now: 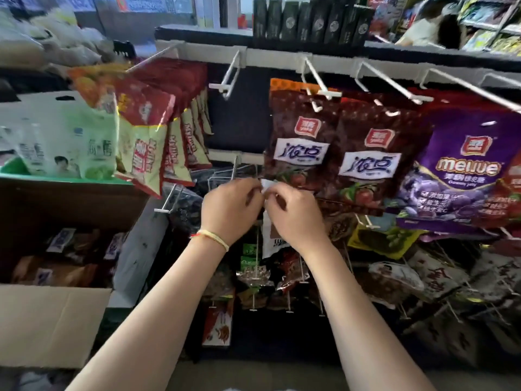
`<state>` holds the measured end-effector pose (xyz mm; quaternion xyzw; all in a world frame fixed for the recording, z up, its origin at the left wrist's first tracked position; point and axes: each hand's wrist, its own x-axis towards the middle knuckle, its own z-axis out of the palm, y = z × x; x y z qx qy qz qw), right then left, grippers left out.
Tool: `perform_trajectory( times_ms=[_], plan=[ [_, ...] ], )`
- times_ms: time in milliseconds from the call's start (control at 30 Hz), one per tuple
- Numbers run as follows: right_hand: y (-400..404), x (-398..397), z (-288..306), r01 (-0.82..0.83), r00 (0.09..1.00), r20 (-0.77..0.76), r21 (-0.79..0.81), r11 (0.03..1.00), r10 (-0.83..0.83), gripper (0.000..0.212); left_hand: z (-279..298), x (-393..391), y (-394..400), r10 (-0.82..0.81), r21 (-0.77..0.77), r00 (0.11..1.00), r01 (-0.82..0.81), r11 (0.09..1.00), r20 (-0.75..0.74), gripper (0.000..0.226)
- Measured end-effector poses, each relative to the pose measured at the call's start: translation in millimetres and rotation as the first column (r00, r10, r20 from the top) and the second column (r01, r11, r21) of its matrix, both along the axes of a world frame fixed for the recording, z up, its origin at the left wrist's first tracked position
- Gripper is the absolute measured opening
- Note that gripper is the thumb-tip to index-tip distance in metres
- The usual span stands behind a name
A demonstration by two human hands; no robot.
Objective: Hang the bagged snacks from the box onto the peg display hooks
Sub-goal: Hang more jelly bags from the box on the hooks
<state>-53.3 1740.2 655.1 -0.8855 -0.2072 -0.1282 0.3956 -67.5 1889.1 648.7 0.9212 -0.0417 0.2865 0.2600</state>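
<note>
Both hands meet at the centre of the peg display. My left hand (pixel 232 208) and my right hand (pixel 293 214) pinch the white top edge of a snack bag (pixel 273 239), which hangs down between and below them. The bag's top sits at the tip of a white peg hook (pixel 235 167) in the middle row; whether the hook passes through the bag's hole is hidden by my fingers. An open cardboard box (pixel 53 323) at the lower left holds several more bagged snacks (pixel 60 258).
Dark red bags (pixel 298 142) and a purple bag (pixel 465 170) hang from upper hooks to the right, red-and-yellow bags (pixel 149 142) to the left. An empty upper hook (pixel 229 77) juts out above my hands. Lower pegs carry several small packets (pixel 253 273).
</note>
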Motion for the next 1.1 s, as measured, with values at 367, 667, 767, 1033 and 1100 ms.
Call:
perform_trajectory(
  times_ms=[367,667,767,1033,1100],
  plan=[
    [282.8,-76.8,-31.3,-0.359,0.883,-0.283,0.108,0.927,0.375,0.02,-90.3,-138.6,290.3,0.426,-0.096,0.851,-0.473,0.876,-0.309,0.048],
    [442.0,-69.1,-142.2,-0.401,0.682,-0.711,-0.166,0.901,0.173,0.019,-183.0,-162.5,456.3,0.447,0.158,0.801,-0.419,0.894,-0.399,0.03],
    [464.8,-59.0,-178.3,-0.39,0.582,-0.812,-0.23,0.892,0.045,0.028,-210.2,-164.6,465.6,0.496,0.18,0.839,-0.464,0.867,-0.223,0.039],
    [517.2,-21.3,-220.1,-0.353,0.577,-0.808,-0.381,0.855,-0.122,0.045,-235.9,-150.3,469.3,0.499,0.189,0.864,-0.502,0.844,0.069,0.032],
    [526.2,-15.7,-228.7,-0.401,0.577,-0.804,-0.433,0.807,-0.144,0.048,-236.1,-149.9,469.2,0.497,0.186,0.864,-0.502,0.845,0.079,0.033]
  ],
)
